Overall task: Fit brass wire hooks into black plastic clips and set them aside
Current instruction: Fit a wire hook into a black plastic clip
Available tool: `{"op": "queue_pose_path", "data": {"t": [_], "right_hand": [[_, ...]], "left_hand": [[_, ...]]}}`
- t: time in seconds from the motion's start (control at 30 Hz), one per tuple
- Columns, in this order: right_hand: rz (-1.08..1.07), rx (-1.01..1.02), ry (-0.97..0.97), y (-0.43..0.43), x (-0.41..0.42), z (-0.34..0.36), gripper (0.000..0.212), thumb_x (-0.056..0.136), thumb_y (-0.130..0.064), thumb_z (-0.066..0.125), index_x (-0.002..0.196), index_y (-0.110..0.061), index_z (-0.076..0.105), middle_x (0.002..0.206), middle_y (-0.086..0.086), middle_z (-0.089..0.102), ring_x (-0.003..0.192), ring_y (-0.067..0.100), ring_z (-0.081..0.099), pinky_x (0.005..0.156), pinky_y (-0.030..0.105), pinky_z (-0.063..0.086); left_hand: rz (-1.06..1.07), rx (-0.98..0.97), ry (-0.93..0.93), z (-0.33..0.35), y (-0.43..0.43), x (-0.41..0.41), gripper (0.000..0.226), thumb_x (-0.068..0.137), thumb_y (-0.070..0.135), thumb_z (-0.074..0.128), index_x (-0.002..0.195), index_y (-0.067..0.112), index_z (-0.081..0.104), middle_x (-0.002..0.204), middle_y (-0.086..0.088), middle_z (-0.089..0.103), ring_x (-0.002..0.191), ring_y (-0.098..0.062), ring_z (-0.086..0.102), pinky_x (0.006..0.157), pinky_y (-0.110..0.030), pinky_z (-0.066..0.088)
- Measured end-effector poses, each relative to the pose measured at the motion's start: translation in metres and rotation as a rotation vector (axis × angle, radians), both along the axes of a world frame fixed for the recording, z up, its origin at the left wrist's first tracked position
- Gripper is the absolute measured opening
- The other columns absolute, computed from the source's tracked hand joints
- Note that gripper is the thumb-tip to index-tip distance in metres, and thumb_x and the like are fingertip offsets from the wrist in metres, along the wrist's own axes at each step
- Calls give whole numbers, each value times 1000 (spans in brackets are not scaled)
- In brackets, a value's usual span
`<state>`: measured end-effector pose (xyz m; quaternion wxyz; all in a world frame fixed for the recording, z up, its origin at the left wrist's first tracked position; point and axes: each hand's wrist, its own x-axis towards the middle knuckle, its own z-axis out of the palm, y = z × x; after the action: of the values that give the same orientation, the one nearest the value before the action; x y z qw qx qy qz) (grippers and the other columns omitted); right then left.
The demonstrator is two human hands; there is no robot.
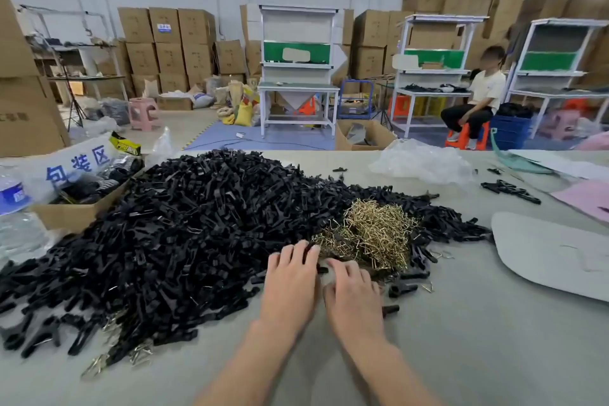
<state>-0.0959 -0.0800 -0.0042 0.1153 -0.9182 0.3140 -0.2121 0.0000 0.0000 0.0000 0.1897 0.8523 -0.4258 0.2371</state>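
A grey tabletop [461, 356] in a warehouse is flanked by a cardboard box [75, 211] and crumpled plastic [421, 161]. Black clips [181, 224] are heaped beside a tangle of brass hooks [372, 231]. Left hand [290, 283] and right hand [354, 297] are laid palm-down at its near edge; any grasp cannot be told.

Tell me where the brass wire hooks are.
In the head view, the brass wire hooks form a tangled heap at the right edge of the black clip pile, just beyond the right hand.

Fingers [298, 252] of both hands palm-down, undersides and anything held there hidden; seated person's face blurred.
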Motion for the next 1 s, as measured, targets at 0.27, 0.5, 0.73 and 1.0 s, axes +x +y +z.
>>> {"op": "queue_pose_path", "data": {"t": [0.27, 0.5, 0.73, 1.0], "right_hand": [[27, -106, 170, -33, 25, -13, 38, 107, -43, 32, 143, -39, 43, 131, -5, 46, 116, 20, 45, 95, 36, 35], [46, -123, 147, -40, 34, -15, 33, 104, -52, 35, 132, -41, 49, 125, -8, 45, 112, 16, 45, 93, 33, 34], [156, -104, -37, -40, 28, -12, 22, 99, -45, 48, 108, -27, 58, 106, -11, 58, 96, 14, 53, 85, 31, 41], [215, 778, -541, -47, 24, -2, 29, 96, -21, 68, 113, -44, 65, 90, -21, 69, 78, -1, 64, 70, 9, 48]], "left_hand": [[-21, 41, -124, -23, -5, 33, 21, 82, 34, 76, 97, 21, 69, 102, 5, 67, 98, -22, 62, 85, -38, 44], [-93, -132, -45, -17, -3, 32, 19, 92, 32, 55, 87, 20, 68, 98, 6, 68, 98, -18, 61, 93, -35, 41], [-192, -505, 568, 1, 9, 23, 24, 89, 15, 62, 70, 20, 48, 102, 15, 65, 72, -7, 55, 64, -15, 41], [-206, -869, 1289, 11, 4, 31, 26, 101, 15, 51, 78, 3, 59, 70, -15, 70, 55, -16, 63, 47, -16, 44]]}}
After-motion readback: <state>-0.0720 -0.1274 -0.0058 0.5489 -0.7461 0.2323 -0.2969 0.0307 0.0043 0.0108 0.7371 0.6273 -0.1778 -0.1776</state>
